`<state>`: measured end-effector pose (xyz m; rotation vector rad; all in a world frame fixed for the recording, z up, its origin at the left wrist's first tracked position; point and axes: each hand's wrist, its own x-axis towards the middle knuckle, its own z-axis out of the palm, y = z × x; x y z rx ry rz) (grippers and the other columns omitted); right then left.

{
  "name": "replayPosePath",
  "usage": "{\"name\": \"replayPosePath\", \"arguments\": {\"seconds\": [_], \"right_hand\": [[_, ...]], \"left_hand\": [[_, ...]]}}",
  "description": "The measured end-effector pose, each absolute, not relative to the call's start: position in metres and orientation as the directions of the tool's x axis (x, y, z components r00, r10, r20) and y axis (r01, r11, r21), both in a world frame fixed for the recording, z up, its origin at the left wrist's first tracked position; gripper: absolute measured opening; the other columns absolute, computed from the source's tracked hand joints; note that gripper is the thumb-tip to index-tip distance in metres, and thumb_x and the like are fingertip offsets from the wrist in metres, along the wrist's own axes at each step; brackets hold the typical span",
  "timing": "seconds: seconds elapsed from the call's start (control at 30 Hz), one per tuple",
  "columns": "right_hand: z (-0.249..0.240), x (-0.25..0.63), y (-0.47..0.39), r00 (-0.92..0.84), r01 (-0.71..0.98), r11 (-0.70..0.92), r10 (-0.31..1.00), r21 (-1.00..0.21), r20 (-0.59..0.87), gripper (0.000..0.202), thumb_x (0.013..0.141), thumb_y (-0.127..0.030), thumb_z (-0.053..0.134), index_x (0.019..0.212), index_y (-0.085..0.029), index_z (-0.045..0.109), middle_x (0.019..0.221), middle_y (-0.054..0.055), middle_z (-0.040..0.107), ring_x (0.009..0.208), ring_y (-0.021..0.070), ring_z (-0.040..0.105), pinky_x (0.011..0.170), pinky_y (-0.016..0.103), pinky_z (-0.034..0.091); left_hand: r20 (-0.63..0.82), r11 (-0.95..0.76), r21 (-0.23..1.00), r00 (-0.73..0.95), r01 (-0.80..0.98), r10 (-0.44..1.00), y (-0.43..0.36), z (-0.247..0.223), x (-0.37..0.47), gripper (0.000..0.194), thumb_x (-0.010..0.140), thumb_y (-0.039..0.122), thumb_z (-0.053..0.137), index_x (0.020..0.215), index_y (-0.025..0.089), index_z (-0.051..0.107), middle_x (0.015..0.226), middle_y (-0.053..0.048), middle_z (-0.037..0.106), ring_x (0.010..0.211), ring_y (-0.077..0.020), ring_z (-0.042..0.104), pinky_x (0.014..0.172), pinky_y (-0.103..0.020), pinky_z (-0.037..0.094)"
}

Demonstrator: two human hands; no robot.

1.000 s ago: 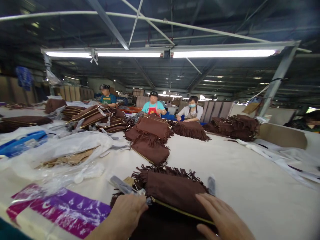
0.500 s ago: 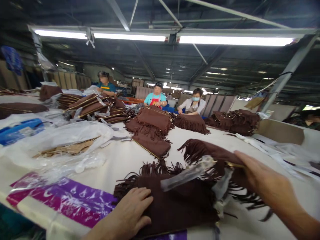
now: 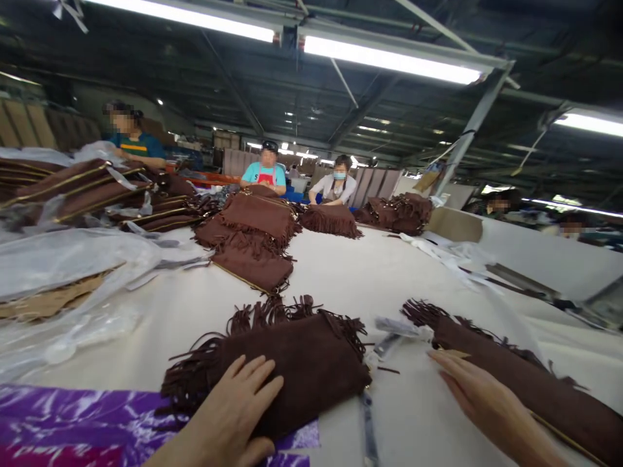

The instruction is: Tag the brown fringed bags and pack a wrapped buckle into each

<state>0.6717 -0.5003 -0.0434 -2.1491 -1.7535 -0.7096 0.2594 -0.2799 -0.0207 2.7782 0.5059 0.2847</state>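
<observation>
My left hand (image 3: 233, 408) lies with fingers spread on a dark brown fringed bag (image 3: 302, 370) at the lower middle. At the lower right, a second fringed bag (image 3: 530, 386) with a gold zipper lies on the white table. My right hand (image 3: 479, 392) rests against its near left edge, fingers stretched out; the thumb is not clearly seen. Between the two bags lie clear plastic-wrapped pieces (image 3: 402, 327) and a dark strap (image 3: 368, 425) below them. Part of the left bag rests over purple printed plastic (image 3: 73, 415).
Brown fringed bags (image 3: 253, 259) are piled beyond the left bag, with zippered bags (image 3: 97, 188) further left. Clear plastic over brown paper (image 3: 63, 292) lies at left. Three people work across the table (image 3: 341, 272). White strips (image 3: 438, 253) lie back right.
The right-hand bag has moved right and down and now lies flat on the table, apart from the left bag. My right hand has flattened. The view has turned right.
</observation>
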Motion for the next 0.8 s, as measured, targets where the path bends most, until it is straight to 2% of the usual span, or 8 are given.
{"name": "replayPosePath", "arguments": {"seconds": [0.07, 0.17, 0.33, 0.5, 0.57, 0.63, 0.7, 0.8], "right_hand": [[-0.044, 0.647, -0.479, 0.017, 0.992, -0.065, 0.917, 0.107, 0.397, 0.036, 0.093, -0.020, 0.038, 0.121, -0.021, 0.061, 0.122, 0.009, 0.064, 0.111, 0.0223, 0.060, 0.094, 0.037, 0.053], [-0.046, 0.614, -0.445, -0.091, 0.994, 0.066, 0.943, 0.087, 0.321, 0.045, 0.088, -0.010, 0.043, 0.131, -0.017, 0.052, 0.131, 0.011, 0.057, 0.125, 0.0242, 0.049, 0.102, 0.041, 0.046], [-0.055, 0.587, -0.409, -0.095, 0.995, 0.093, 0.958, 0.019, 0.271, 0.032, 0.076, 0.001, 0.053, 0.099, -0.018, 0.063, 0.109, 0.009, 0.065, 0.117, 0.0265, 0.053, 0.108, 0.051, 0.036], [-0.044, 0.574, -0.407, -0.192, 0.975, 0.217, 0.936, -0.054, 0.296, 0.032, 0.071, 0.005, 0.045, 0.087, -0.020, 0.058, 0.108, 0.006, 0.062, 0.116, 0.0235, 0.050, 0.111, 0.046, 0.028], [-0.035, 0.569, -0.410, -0.172, 0.976, 0.197, 0.958, -0.092, 0.228, 0.027, 0.074, 0.003, 0.043, 0.083, -0.020, 0.054, 0.094, 0.004, 0.064, 0.100, 0.0216, 0.057, 0.105, 0.044, 0.035], [-0.027, 0.567, -0.412, -0.087, 0.990, 0.102, 0.985, -0.098, 0.150, 0.021, 0.079, -0.001, 0.042, 0.081, -0.020, 0.052, 0.081, 0.004, 0.063, 0.084, 0.0210, 0.060, 0.088, 0.037, 0.046], [-0.024, 0.569, -0.412, -0.012, 0.998, 0.018, 0.995, -0.062, 0.103, 0.018, 0.081, -0.004, 0.042, 0.081, -0.020, 0.051, 0.078, 0.004, 0.062, 0.076, 0.0216, 0.060, 0.071, 0.031, 0.046], [-0.027, 0.579, -0.417, 0.002, 1.000, -0.002, 0.998, -0.006, 0.058, 0.020, 0.079, -0.003, 0.043, 0.080, -0.020, 0.053, 0.080, 0.005, 0.064, 0.075, 0.0221, 0.060, 0.066, 0.030, 0.043]], "left_hand": [[0.111, -0.901, 0.318, 0.932, 0.297, 0.346, -0.280, -0.021, 0.265, 0.059, 0.075, 0.016, 0.063, 0.132, 0.027, 0.052, 0.143, -0.010, 0.048, 0.133, -0.0313, 0.041, 0.112, -0.056, 0.026], [0.083, -0.904, 0.251, 0.922, 0.347, 0.377, -0.266, -0.026, 0.265, 0.056, 0.077, 0.008, 0.051, 0.129, 0.026, 0.055, 0.140, -0.009, 0.051, 0.131, -0.0285, 0.044, 0.112, -0.055, 0.025], [0.086, -0.868, 0.156, 0.869, 0.471, 0.487, -0.260, -0.022, 0.267, 0.048, 0.076, -0.001, 0.040, 0.113, 0.017, 0.064, 0.129, -0.013, 0.058, 0.120, -0.0282, 0.050, 0.104, -0.050, 0.035], [0.103, -0.939, 0.210, 0.949, 0.272, 0.298, -0.303, -0.016, 0.310, 0.036, 0.081, 0.005, 0.048, 0.111, 0.023, 0.057, 0.108, -0.007, 0.060, 0.092, -0.0234, 0.056, 0.080, -0.036, 0.047], [0.135, -0.980, 0.154, 0.980, 0.122, 0.144, -0.318, -0.025, 0.333, 0.031, 0.083, 0.011, 0.052, 0.112, 0.023, 0.054, 0.102, -0.007, 0.059, 0.086, -0.0226, 0.056, 0.073, -0.034, 0.046], [0.170, -0.997, 0.079, 0.985, 0.011, 0.024, -0.330, -0.037, 0.354, 0.021, 0.088, 0.016, 0.052, 0.109, 0.021, 0.053, 0.095, -0.007, 0.059, 0.080, -0.0220, 0.056, 0.067, -0.032, 0.045], [0.191, -1.000, 0.014, 0.982, 0.008, 0.010, -0.337, -0.048, 0.370, 0.011, 0.090, 0.017, 0.050, 0.100, 0.019, 0.054, 0.087, -0.007, 0.060, 0.076, -0.0224, 0.058, 0.065, -0.033, 0.045], [0.184, -0.997, -0.011, 0.980, 0.074, 0.071, -0.341, -0.055, 0.383, 0.005, 0.090, 0.015, 0.050, 0.088, 0.018, 0.054, 0.079, -0.007, 0.061, 0.071, -0.0237, 0.060, 0.061, -0.034, 0.044]]}}
